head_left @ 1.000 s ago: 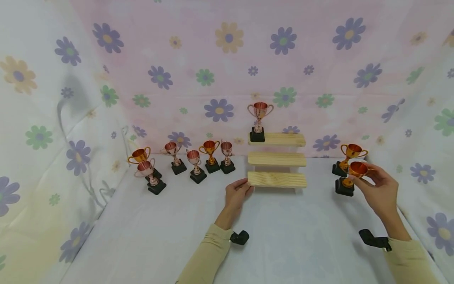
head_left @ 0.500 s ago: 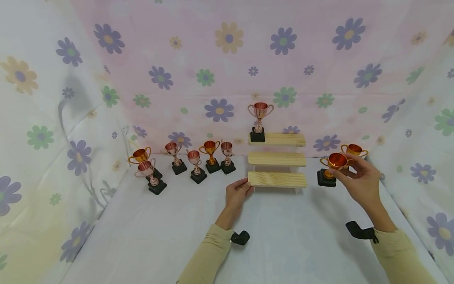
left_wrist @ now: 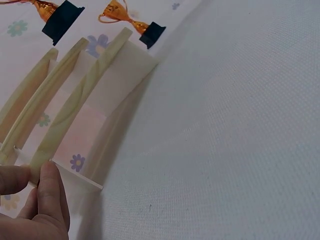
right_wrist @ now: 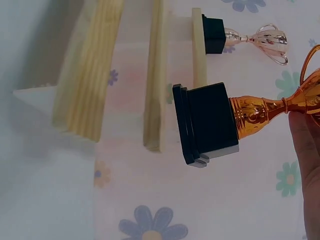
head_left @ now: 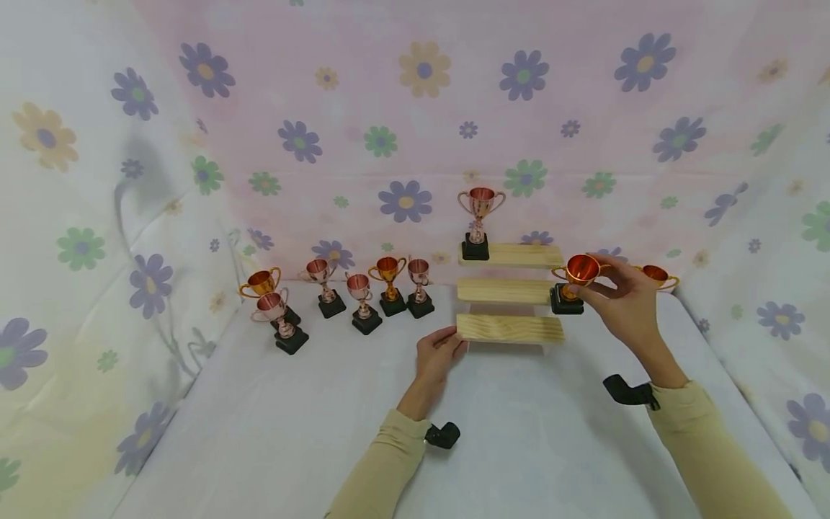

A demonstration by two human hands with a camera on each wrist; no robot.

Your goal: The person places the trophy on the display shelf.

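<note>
My right hand (head_left: 625, 299) pinches a gold trophy cup (head_left: 581, 271) by its cup, upright and off the table, beside the right end of the three-step wooden stand (head_left: 510, 328). In the right wrist view the trophy's black base (right_wrist: 210, 122) hangs near the ends of the upper steps. My left hand (head_left: 437, 357) grips the left end of the lowest step (left_wrist: 75, 102) between thumb and fingers. On the top step, at its left end, stands a rose-gold trophy (head_left: 480, 209). Another gold trophy (head_left: 657, 276) shows behind my right hand, partly hidden.
Left of the stand, several trophies stand on the white table (head_left: 311, 425): a rose-gold trophy (head_left: 359, 295), a gold trophy (head_left: 388, 277) and others. A rose-gold trophy (head_left: 275, 313) stands in front of a gold trophy (head_left: 261, 281). Flowered cloth (head_left: 350, 94) hangs behind and at both sides.
My right hand has carried the gold trophy leftward and upward, away from the other gold trophy on the right, to the stand's right end. My left hand keeps its grip on the lowest step.
</note>
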